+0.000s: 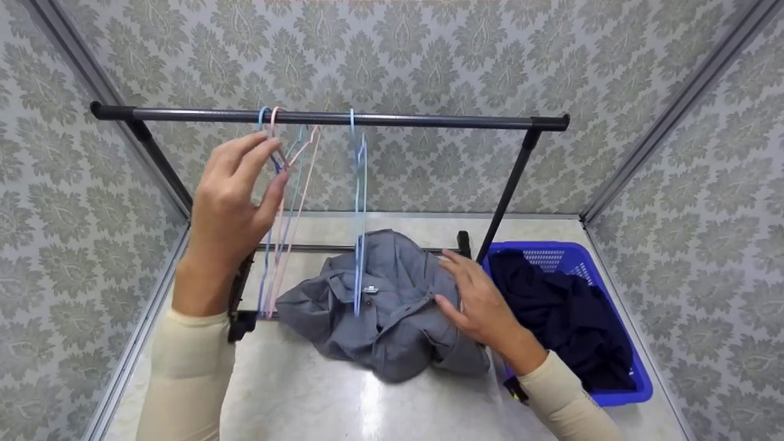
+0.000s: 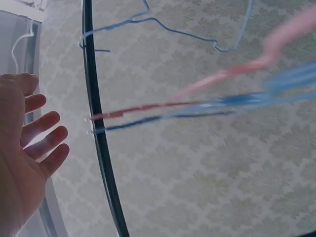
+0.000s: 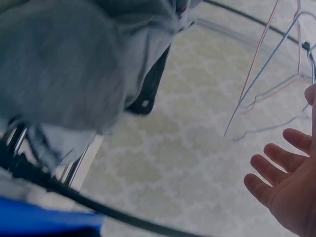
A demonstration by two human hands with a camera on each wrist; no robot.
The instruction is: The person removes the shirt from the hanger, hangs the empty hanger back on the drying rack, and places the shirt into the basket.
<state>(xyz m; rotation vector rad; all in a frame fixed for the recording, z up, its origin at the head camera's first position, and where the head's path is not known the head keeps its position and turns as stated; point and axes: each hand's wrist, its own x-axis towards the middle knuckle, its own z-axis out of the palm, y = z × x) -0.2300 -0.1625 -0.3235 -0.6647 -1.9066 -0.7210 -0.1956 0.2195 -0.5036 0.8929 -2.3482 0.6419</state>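
In the head view my left hand [image 1: 229, 184] is raised beside the hooks of a pink hanger [image 1: 306, 165] and a blue hanger [image 1: 267, 269], thumb and fingers apart. The left wrist view shows a gap between that hand [image 2: 29, 148] and the two hooks. Another light-blue hanger [image 1: 358, 214] hangs near mid-rod. Below it lies a crumpled grey collared shirt [image 1: 392, 331] with a white label. Over the shirt's right side, my right hand [image 1: 481, 300] has its fingers spread; the right wrist view shows this hand [image 3: 291, 182] holding nothing.
A dark clothes rack's rod [image 1: 429, 121] spans the scene, its right post [image 1: 508, 190] standing behind my right hand. To the right, a blue plastic basket [image 1: 640, 380] holds dark navy clothing [image 1: 563, 312]. Patterned walls [image 1: 404, 61] enclose the pale table [image 1: 306, 392].
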